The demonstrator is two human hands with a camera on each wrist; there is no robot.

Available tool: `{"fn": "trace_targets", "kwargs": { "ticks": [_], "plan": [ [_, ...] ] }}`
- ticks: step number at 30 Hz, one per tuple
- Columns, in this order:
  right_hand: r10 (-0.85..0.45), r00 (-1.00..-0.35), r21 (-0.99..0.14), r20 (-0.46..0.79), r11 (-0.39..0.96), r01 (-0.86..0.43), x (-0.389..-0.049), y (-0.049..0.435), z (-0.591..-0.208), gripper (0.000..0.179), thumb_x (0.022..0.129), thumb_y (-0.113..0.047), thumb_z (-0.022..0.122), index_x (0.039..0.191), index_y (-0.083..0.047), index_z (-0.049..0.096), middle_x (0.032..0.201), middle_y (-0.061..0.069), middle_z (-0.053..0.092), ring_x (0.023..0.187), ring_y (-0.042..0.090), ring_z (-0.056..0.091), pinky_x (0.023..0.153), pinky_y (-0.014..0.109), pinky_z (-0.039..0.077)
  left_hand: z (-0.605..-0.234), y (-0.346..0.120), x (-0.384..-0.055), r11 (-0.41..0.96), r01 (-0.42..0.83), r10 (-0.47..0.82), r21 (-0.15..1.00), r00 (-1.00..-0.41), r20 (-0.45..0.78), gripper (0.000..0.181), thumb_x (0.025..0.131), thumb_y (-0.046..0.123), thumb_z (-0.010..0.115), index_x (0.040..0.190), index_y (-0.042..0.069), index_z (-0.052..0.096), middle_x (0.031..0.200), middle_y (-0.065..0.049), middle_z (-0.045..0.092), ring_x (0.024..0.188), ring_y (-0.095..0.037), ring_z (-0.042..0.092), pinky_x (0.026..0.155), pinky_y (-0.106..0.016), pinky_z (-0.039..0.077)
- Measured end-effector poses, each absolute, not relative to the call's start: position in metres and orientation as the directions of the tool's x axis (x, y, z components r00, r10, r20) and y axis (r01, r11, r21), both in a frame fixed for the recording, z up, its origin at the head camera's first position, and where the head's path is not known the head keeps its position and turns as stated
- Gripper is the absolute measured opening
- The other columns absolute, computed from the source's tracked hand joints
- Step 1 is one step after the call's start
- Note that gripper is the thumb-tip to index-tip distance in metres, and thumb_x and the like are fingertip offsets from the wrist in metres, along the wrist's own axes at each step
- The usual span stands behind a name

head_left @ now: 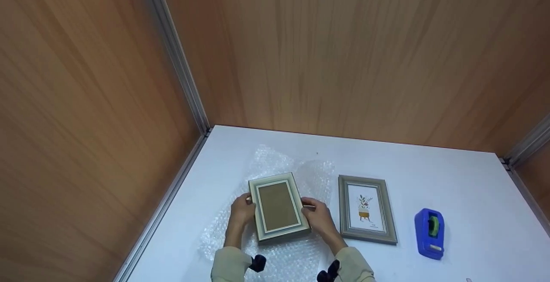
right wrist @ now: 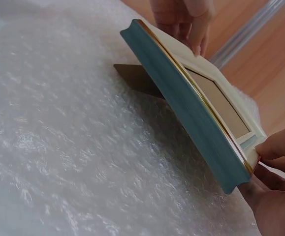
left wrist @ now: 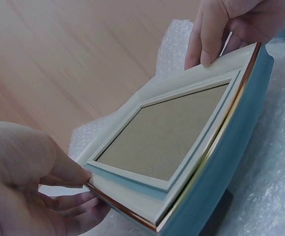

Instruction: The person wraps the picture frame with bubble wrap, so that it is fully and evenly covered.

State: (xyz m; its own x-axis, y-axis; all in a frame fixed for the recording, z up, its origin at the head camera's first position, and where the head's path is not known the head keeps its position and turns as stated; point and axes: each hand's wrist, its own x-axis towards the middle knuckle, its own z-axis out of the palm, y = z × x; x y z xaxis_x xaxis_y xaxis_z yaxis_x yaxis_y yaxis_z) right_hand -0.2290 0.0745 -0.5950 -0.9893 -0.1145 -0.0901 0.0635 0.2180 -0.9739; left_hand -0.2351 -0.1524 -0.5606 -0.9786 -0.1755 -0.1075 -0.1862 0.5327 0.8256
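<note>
Both hands hold a cream picture frame (head_left: 281,234) with a plain brown middle, tilted above a sheet of bubble wrap (head_left: 283,262). My left hand (head_left: 242,210) pinches its left side, thumb on the front face and fingers behind. On the opposite side my right hand (head_left: 318,217) pinches the border the same way. The right wrist view shows the blue-green outer edge (right wrist: 181,105) of the picture frame, with a brown stand flap (right wrist: 137,78) jutting out behind it over the bubble wrap.
Right of the bubble wrap lies a grey-green picture frame (head_left: 389,213) with a plant print. Farther right stands a blue tape dispenser (head_left: 425,241) with a green roll. Wood-grain panels (head_left: 343,58) wall the white table (head_left: 464,179) at the back and left.
</note>
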Motion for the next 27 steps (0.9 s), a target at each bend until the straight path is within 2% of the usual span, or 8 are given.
{"fn": "trace_targets", "kwargs": {
  "ticks": [11,27],
  "plan": [
    [-0.100,-0.993,-0.965,-0.055,0.259,0.028,-0.2294,0.0727,-0.5954,0.032,0.090,-0.001,0.051,0.122,0.005,0.054,0.117,0.021,0.058,0.104,0.031,0.059,0.086,0.038,0.049,-0.5626,-0.1517,-0.2377,0.530,-0.211,-0.189,0.822,-0.974,-0.128,0.040,0.081,0.000,0.051,0.120,-0.009,0.054,0.099,-0.023,0.064,0.090,-0.031,0.061,0.076,-0.041,0.051],
    [-0.096,-0.995,-0.958,-0.032,0.286,0.003,-0.2308,0.0704,-0.5970,0.031,0.090,0.001,0.052,0.120,0.006,0.055,0.116,0.022,0.058,0.103,0.032,0.059,0.086,0.039,0.050,-0.5658,-0.1536,-0.2410,0.523,-0.222,-0.197,0.823,-0.971,-0.137,0.042,0.077,-0.001,0.050,0.118,-0.009,0.055,0.095,-0.023,0.064,0.087,-0.030,0.061,0.072,-0.039,0.051]
  ]
}}
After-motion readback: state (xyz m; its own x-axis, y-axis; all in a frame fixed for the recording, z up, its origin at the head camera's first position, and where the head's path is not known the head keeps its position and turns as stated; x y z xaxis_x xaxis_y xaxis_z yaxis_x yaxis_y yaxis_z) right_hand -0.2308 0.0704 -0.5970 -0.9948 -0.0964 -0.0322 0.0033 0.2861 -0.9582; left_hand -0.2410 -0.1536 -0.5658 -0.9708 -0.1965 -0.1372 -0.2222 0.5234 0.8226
